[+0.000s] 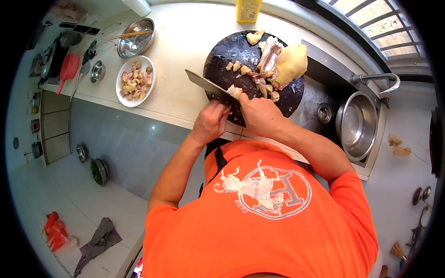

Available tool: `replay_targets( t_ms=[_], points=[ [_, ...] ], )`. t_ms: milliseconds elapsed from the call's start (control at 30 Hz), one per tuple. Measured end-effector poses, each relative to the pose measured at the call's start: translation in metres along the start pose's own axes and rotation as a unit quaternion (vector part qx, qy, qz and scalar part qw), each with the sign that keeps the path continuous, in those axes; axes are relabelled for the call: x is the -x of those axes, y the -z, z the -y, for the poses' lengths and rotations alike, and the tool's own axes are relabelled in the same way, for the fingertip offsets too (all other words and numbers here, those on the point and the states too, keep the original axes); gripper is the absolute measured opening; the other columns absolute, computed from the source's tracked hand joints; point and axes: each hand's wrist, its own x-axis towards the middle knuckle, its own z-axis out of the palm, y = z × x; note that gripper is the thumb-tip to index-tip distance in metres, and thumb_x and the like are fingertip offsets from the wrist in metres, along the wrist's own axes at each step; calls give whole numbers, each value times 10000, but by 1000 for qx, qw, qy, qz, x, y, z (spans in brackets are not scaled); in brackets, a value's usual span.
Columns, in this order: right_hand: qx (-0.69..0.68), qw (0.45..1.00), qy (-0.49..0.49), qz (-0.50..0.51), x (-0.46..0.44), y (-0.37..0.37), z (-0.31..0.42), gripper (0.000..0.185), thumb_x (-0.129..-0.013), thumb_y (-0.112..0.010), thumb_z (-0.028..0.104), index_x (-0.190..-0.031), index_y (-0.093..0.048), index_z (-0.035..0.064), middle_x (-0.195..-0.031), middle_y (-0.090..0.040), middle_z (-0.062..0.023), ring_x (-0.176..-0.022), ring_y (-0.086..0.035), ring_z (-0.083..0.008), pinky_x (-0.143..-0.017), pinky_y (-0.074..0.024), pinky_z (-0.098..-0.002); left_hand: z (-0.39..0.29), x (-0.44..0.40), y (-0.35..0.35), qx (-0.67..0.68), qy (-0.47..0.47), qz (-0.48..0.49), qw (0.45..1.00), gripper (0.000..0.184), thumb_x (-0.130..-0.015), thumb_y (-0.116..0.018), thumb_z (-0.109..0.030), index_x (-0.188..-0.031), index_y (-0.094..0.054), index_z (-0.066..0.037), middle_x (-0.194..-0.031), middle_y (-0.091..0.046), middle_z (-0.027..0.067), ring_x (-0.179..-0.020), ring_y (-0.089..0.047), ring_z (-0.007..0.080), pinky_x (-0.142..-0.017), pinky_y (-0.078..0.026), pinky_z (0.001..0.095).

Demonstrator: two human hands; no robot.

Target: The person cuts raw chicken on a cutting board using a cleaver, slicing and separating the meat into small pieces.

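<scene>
A cleaver [204, 82] is over the left part of the round dark chopping board [252, 46], its blade reaching up and left. My right hand [260, 112] is closed at the blade's right end, and the handle is hidden in it. Close to the blade's near side, my left hand [212, 121] is curled with its fingertips together; what they pinch, if anything, is hidden. A small piece of chicken [234, 91] sits against the blade by my right fingers. A large yellow-skinned chicken part [289, 67] lies at the board's right, with several cut pieces [244, 70] beside it.
Left of the board stand a white bowl of chopped chicken [135, 82], a steel bowl with chopsticks [135, 41] and a small steel cup [97, 72]. A sink [311, 99] with a steel basin [357, 125] is on the right. A yellow container [248, 10] stands behind.
</scene>
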Motion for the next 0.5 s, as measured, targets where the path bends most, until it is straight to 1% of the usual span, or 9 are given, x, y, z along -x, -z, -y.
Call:
replay_targets(
  t_ms=[67,100,200,300,333,367,400,467,500],
  points=[
    [-2,1000,-3,-28,7,11,0,343,-848,-583,42,-1149,-495,-98,-724,-690,-244,-663,-691,-447,-632,-542,-553,-7,-17,7,5,-25,-10,1000,179,-818,-677,69,-983,-653,1,-898,-632,174,-821,-629,398,-733,-532,461],
    [6,999,7,-49,12,22,2,372,-850,-587,41,-1181,-492,-101,-723,-692,-235,-655,-689,-446,-619,-537,-556,-11,-23,10,8,-36,-16,999,194,-814,-680,73,-994,-660,2,-908,-635,174,-825,-632,396,-733,-533,457],
    [44,998,-2,-55,20,39,8,377,-856,-581,43,-1188,-491,-112,-719,-697,-229,-648,-700,-428,-598,-547,-534,-21,-36,9,40,-52,-60,996,186,-820,-684,69,-992,-670,0,-898,-638,182,-816,-636,397,-715,-532,456],
    [25,998,-9,-60,-8,-25,-20,330,-845,-591,47,-1126,-503,-103,-727,-707,-228,-663,-718,-412,-588,-563,-511,9,-12,-24,30,7,-45,999,158,-833,-683,66,-972,-676,-9,-881,-641,183,-797,-635,398,-702,-531,460],
    [34,998,-5,-56,-11,-23,-16,251,-843,-586,44,-1050,-508,-77,-741,-715,-234,-682,-730,-407,-597,-578,-500,17,-17,-26,17,11,-44,999,154,-837,-685,63,-972,-677,-13,-876,-642,182,-791,-634,398,-700,-530,460],
    [38,996,16,-75,-18,-17,-17,221,-848,-582,43,-1028,-505,-62,-746,-717,-235,-683,-729,-411,-597,-579,-504,26,-17,-27,3,15,-43,999,150,-842,-686,60,-971,-679,-16,-871,-642,181,-785,-632,398,-697,-528,460],
    [28,996,31,-78,-13,-20,-11,192,-853,-578,42,-1006,-503,-48,-751,-718,-236,-684,-729,-416,-598,-579,-509,18,-9,-23,-5,36,-30,999,147,-846,-688,57,-971,-681,-20,-866,-643,180,-779,-630,398,-694,-527,460],
    [7,998,-4,-63,-15,-16,-12,183,-869,-562,45,-1016,-502,-46,-773,-720,-247,-713,-728,-430,-626,-582,-512,16,-11,-20,15,17,-40,999,138,-850,-697,55,-961,-677,-24,-864,-643,168,-777,-624,393,-687,-523,459],
    [-16,999,-25,-28,-12,-8,-12,203,-862,-570,27,-1039,-502,-46,-829,-717,-279,-783,-728,-447,-690,-577,-533,15,-16,-16,21,7,-46,999,134,-851,-698,56,-956,-674,-23,-868,-644,166,-780,-624,392,-685,-523,457]
  ],
)
